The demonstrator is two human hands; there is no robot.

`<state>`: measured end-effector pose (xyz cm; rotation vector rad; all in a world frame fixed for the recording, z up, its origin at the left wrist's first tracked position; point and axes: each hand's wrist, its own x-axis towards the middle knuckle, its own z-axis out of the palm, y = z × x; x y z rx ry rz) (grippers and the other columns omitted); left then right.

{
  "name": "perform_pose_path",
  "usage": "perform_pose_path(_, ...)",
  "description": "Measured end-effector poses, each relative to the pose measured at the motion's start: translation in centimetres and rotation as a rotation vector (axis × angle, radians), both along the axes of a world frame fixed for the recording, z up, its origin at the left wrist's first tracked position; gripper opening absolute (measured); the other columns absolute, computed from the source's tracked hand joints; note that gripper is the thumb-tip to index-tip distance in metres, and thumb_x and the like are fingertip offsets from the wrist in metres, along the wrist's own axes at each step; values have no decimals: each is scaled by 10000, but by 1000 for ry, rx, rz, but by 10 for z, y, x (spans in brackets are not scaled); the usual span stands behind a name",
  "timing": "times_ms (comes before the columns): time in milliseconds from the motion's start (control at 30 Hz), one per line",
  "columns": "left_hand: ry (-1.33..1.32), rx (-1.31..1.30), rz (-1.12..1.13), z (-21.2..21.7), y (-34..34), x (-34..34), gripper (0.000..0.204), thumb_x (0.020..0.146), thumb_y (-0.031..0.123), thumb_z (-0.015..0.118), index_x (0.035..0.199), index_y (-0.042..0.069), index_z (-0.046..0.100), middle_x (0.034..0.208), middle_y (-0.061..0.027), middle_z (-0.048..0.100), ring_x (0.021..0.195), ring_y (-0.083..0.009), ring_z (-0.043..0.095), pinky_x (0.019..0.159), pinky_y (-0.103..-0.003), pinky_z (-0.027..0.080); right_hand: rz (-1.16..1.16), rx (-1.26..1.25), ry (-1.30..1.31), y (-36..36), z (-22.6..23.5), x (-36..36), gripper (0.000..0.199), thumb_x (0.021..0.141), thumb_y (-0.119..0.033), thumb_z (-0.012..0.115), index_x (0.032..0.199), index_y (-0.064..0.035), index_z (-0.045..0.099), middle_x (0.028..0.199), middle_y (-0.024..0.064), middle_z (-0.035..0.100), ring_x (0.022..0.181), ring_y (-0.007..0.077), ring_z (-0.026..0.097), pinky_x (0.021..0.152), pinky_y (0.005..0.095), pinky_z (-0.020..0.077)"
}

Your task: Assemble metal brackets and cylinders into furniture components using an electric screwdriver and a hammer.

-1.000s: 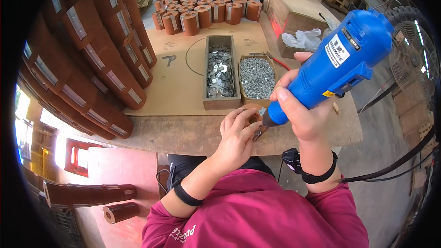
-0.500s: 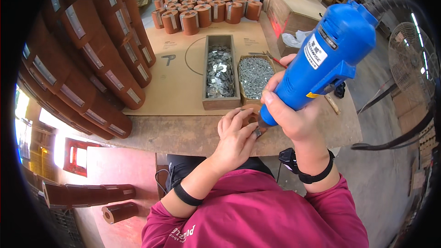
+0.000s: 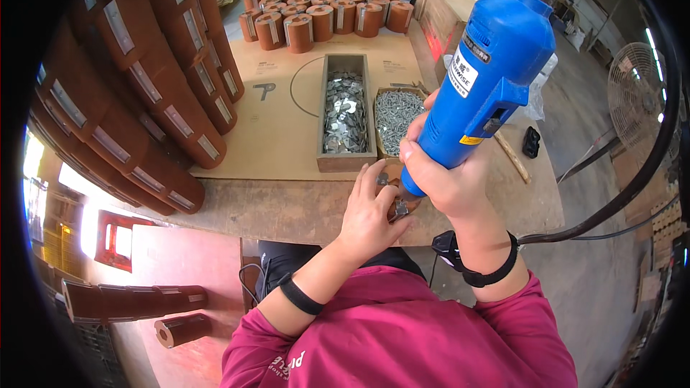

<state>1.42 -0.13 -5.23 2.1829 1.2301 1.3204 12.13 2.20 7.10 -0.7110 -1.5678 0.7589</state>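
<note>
Pretty well lit overall, soft even daylight with no harsh shadows on the brown wooden table [image 3: 287, 205]. Brightest spots are blown-out white patches at the far left rim and a strip at the right edge. The glossy blue plastic power tool [image 3: 489, 79] catches a mild sheen. Heavy fisheye bend: straight edges curve, and a black ring eats the corners. The centre is sharp, things near the rim go soft.

Blue power screwdriver [image 3: 489, 79], reddish-brown wooden blocks [image 3: 158, 93], pink shirt [image 3: 424, 338].
</note>
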Motion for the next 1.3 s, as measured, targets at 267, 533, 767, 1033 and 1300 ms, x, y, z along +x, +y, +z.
perform_pose_path(267,-96,-99,-13,-3,0,3,335,575,112,733,827,12,536,1199,-297,393,979,-416,518,787,-417,474,12,-6,25,2,-3,-2,449,680,38,584,1085,28,391,750,68,549,657,119,563,619,262,460)
perform_pose_path(533,-86,-133,2,-3,-1,4,322,586,107,729,825,9,536,1201,-277,401,965,-407,528,771,-411,481,7,-63,146,5,-7,-4,375,643,-4,639,986,-12,486,779,21,547,650,77,535,591,237,457)
perform_pose_path(767,-91,-155,-13,-4,-1,3,351,566,111,748,826,10,536,1215,-273,392,998,-409,511,800,-418,468,47,-41,60,6,-8,2,456,677,33,573,1089,27,377,722,73,550,631,134,563,595,269,464)
perform_pose_path(1033,11,-84,39,0,-2,2,370,571,138,791,820,10,551,1243,-209,372,829,-291,578,670,-346,505,31,-116,265,10,6,28,493,698,-45,570,1140,33,367,723,108,545,599,181,562,575,300,483)
perform_pose_path(1300,-52,-101,-61,8,-2,-12,396,556,123,802,876,38,584,1268,-208,370,1006,-348,522,831,-388,457,-320,-499,175,36,-12,112,421,665,-101,681,1011,35,485,733,76,553,588,174,566,504,299,471)
